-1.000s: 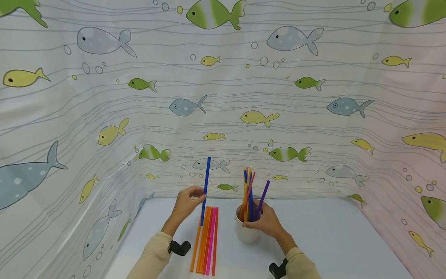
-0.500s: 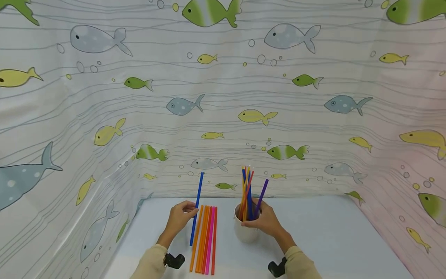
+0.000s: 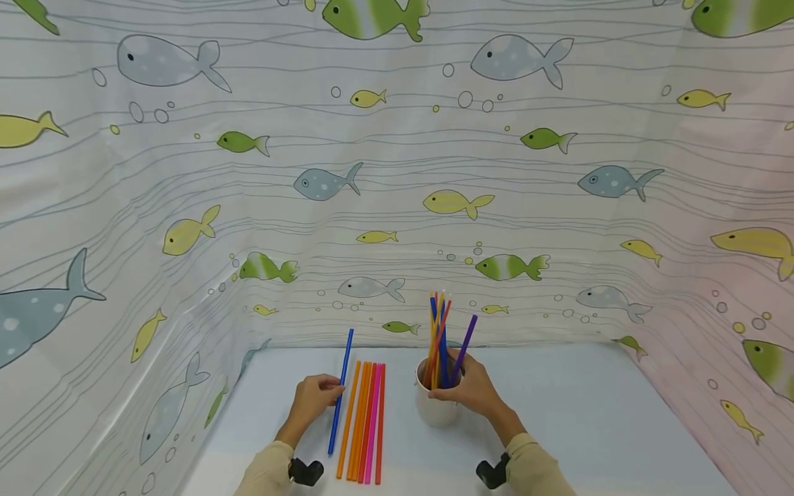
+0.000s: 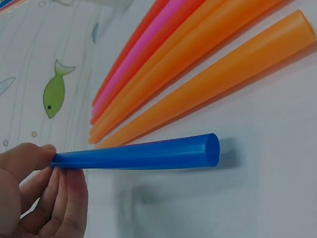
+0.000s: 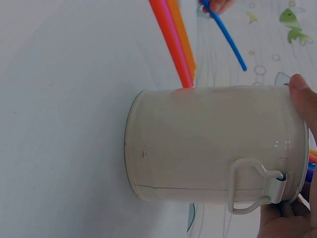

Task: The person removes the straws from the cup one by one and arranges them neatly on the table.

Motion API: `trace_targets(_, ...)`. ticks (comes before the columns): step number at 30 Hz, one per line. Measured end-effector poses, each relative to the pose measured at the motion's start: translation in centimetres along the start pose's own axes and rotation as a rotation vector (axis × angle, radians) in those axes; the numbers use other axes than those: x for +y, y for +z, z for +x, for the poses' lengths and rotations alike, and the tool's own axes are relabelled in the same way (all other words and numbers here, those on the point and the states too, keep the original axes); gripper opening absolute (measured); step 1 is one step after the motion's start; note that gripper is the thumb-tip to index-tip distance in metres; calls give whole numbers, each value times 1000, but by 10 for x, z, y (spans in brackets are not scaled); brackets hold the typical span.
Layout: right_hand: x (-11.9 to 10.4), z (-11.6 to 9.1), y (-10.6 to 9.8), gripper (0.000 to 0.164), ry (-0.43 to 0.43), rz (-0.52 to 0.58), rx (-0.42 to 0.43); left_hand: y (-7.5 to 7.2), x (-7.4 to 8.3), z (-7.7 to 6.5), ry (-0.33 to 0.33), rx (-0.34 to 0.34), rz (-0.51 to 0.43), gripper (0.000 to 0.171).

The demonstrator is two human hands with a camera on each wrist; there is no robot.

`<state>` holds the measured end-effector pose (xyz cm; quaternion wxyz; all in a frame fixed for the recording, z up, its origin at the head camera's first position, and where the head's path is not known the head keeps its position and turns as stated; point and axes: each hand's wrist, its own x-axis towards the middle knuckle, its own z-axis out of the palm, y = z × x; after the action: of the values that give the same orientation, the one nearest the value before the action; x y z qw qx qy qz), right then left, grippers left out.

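Between thumb and fingers, my left hand (image 3: 316, 398) pinches a blue straw (image 3: 341, 393) at about its middle. It is held just left of a row of straws, and its near end casts a shadow in the left wrist view. That row on the table has orange straws (image 4: 218, 79), red straws and a pink straw (image 3: 373, 427), side by side. My right hand (image 3: 474, 389) grips an off-white cup (image 5: 213, 144) near its rim. Several straws stand in the cup, among them a purple straw (image 3: 466, 344) leaning right. Their lower ends are hidden inside.
A pale table (image 3: 577, 413) spreads under both hands. Behind and at the sides hangs a white sheet (image 3: 397, 158) printed with fish. The cup carries a folding wire handle (image 5: 247, 183) on its side. Black wrist cameras (image 3: 493, 474) sit on both sleeves.
My left hand has carried the blue straw left and down, from over the row to the table area beside its leftmost orange straw. The right hand stays on the cup.
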<state>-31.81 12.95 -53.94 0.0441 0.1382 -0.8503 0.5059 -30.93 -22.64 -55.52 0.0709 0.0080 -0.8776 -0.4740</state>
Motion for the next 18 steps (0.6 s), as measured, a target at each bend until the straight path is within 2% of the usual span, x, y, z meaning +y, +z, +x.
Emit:
trace_targets(8, -1, 0, -2, 104, -22, -4, 7, 0, -13, -5, -46, -43, 24, 19)
trace_targets(14, -1, -1, -2, 107, -2, -15, 7, 2, -28, -9, -88, -75, -17, 20)
trace_targets(18, -2, -1, -2, 106, -9, -8, 13, 2, -32, -8, -92, -85, -36, 22)
